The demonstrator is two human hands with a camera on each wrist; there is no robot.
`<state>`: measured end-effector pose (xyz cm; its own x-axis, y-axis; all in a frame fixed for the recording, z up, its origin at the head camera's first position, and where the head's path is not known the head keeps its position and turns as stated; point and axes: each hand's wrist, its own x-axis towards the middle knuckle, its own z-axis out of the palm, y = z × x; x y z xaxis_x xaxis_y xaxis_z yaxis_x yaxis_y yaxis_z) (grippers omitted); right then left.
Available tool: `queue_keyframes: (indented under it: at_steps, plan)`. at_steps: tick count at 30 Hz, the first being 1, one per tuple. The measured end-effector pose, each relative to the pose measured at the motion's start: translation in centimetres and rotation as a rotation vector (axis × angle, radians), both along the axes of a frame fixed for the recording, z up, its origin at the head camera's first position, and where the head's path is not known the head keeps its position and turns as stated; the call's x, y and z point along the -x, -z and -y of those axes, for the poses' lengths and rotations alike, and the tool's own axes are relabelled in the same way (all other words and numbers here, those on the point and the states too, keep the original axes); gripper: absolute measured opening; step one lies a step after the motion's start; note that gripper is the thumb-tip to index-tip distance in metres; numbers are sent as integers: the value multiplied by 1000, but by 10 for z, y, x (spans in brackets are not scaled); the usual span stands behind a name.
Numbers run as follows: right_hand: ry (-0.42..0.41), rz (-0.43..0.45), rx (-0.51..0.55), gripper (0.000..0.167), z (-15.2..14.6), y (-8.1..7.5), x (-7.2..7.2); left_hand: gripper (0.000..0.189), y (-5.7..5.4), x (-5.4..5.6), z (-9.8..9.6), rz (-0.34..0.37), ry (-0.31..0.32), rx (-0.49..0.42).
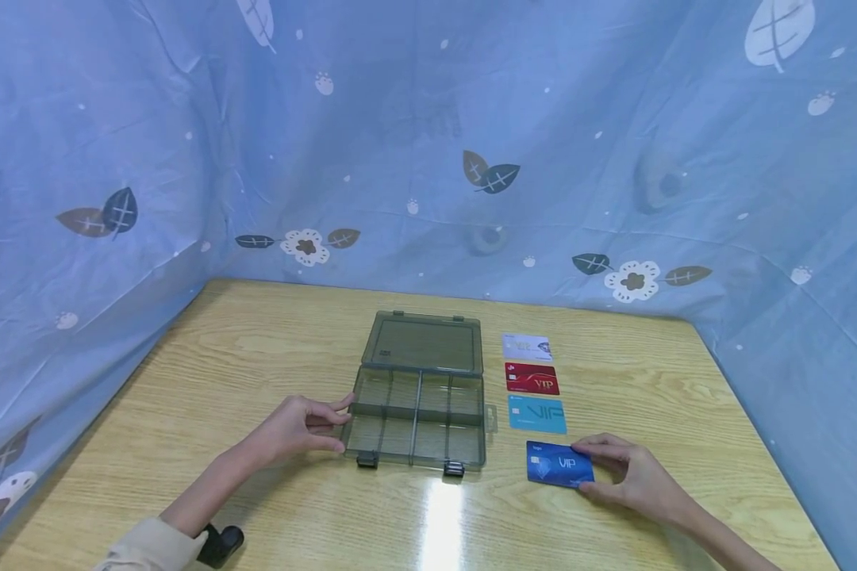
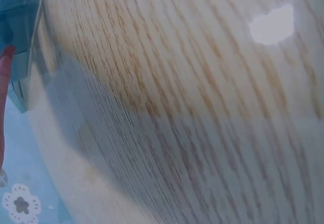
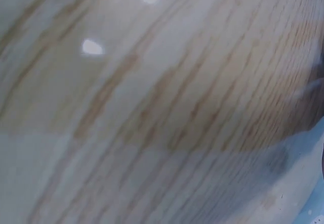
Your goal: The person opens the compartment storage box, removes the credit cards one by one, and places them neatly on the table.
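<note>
A translucent grey plastic compartment box lies with its lid folded back away from me. My left hand rests against the box's left side, fingers and thumb spread along the edge. In the left wrist view, one finger touches the box wall. To the right of the box, my right hand pinches a dark blue VIP card by its right end, thumb at the near edge and a finger at the far one. The right wrist view shows mainly tabletop.
Three more cards lie in a column right of the box: a silver one, a red VIP card and a teal VIP card. Blue patterned cloth hangs behind and beside the wooden table.
</note>
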<state>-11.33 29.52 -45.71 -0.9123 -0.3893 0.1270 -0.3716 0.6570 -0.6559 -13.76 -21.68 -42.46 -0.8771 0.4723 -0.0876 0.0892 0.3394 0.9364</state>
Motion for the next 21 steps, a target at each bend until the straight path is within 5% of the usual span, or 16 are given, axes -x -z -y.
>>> queue_keyframes:
  at_steps: [7,21]
  plan:
    - [-62,80,177,48,-1,4,5,36,1,0,0,-9,7,-9]
    - [-9,61,290,47,4,17,4,35,-1,0,-1,1,-1,-6]
